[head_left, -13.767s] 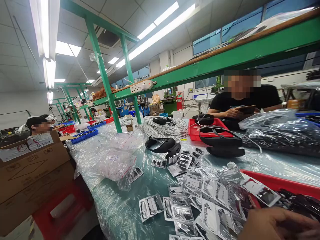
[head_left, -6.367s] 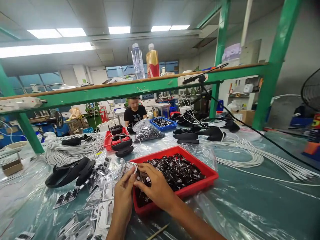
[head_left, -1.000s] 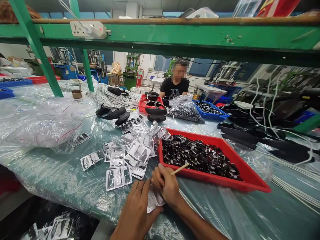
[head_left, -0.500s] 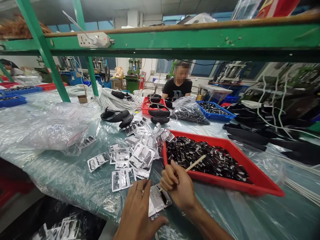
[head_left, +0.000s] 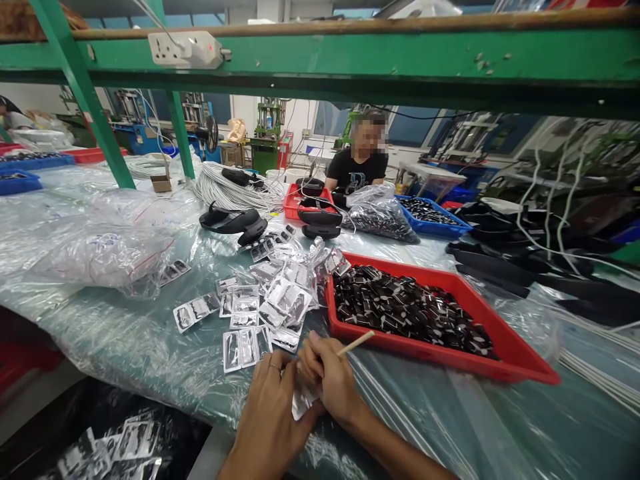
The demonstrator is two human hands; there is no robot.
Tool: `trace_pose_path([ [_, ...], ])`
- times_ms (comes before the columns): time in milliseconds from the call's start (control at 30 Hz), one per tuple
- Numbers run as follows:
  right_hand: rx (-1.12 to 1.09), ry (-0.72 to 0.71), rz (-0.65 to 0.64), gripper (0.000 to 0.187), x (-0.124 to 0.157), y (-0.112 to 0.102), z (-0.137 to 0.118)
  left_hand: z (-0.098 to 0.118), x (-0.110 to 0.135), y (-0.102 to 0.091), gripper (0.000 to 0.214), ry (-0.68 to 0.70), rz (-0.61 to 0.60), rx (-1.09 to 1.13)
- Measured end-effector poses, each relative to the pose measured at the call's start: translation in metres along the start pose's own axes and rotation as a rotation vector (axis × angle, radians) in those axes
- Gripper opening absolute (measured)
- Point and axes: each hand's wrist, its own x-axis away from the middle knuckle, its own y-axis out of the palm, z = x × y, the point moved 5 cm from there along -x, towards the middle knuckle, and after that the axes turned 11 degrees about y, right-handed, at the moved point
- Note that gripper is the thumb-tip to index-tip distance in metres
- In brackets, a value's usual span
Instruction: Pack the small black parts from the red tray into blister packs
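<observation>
My right hand (head_left: 336,380) is closed round a thin wooden stick (head_left: 357,342), its pale end sticking out toward the red tray. The stick's other end is hidden under my fingers. Beneath both hands lies a silver blister-like card (head_left: 304,402) with compartments, mostly covered. My left hand (head_left: 270,407), with a ring on one finger, holds that card along its left side, thumb at the near edge. Just beyond are similar silver cards (head_left: 247,347) and a loose heap of them (head_left: 287,297). The red tray (head_left: 443,360) to the right is full of small black pieces (head_left: 405,310).
Clear plastic bags (head_left: 103,257) lie at the left. Black straps (head_left: 233,223), coiled white cable (head_left: 220,187) and a blue tray (head_left: 435,230) stand farther back. A green shelf beam (head_left: 350,63) crosses above. Opposite sits another person (head_left: 357,170). More silver cards (head_left: 120,447) are low at the left.
My right hand has moved left and nearer, bringing the stick away from over the red tray and covering more of the card. My left thumb has drawn in to the card. The view has tilted slightly.
</observation>
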Motion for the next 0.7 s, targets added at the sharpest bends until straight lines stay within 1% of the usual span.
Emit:
trace_pose_path([
  [100, 0.04, 0.195, -0.147, 0.06, 0.01, 0.003, -0.002, 0.001, 0.0, 0.001, 0.033, 0.012, 0.018, -0.041],
  [167, 0.04, 0.244, -0.186, 0.058, 0.014, 0.002, -0.008, 0.003, 0.001, 0.002, 0.04, 0.035, 0.015, -0.086],
  [233, -0.004, 0.184, -0.145, 0.062, 0.014, -0.001, -0.017, 0.005, 0.004, -0.002, 0.061, 0.045, 0.034, -0.158],
  [267, -0.044, 0.128, -0.109, 0.064, 0.013, -0.002, -0.021, 0.005, 0.006, -0.004, 0.072, 0.045, 0.047, -0.197],
  [300, -0.081, 0.068, -0.075, 0.066, 0.012, -0.003, -0.023, 0.005, 0.008, -0.007, 0.079, 0.043, 0.06, -0.233],
  [333, -0.108, 0.016, -0.049, 0.067, 0.011, -0.003, -0.024, 0.005, 0.011, -0.01, 0.078, 0.039, 0.066, -0.261],
  [433, -0.116, -0.065, -0.013, 0.067, 0.006, 0.001, -0.017, 0.003, 0.015, -0.015, 0.058, 0.035, 0.04, -0.249],
  [567, -0.073, -0.086, 0.002, 0.068, -0.004, 0.008, -0.001, -0.002, 0.016, -0.013, 0.051, 0.028, 0.029, -0.151],
  [633, -0.053, -0.081, 0.0, 0.068, -0.006, 0.011, 0.005, -0.003, 0.016, -0.011, 0.048, 0.033, 0.043, -0.158],
  [700, -0.033, -0.043, -0.019, 0.066, -0.004, 0.015, 0.009, -0.003, 0.017, -0.01, 0.047, 0.045, 0.061, -0.179],
])
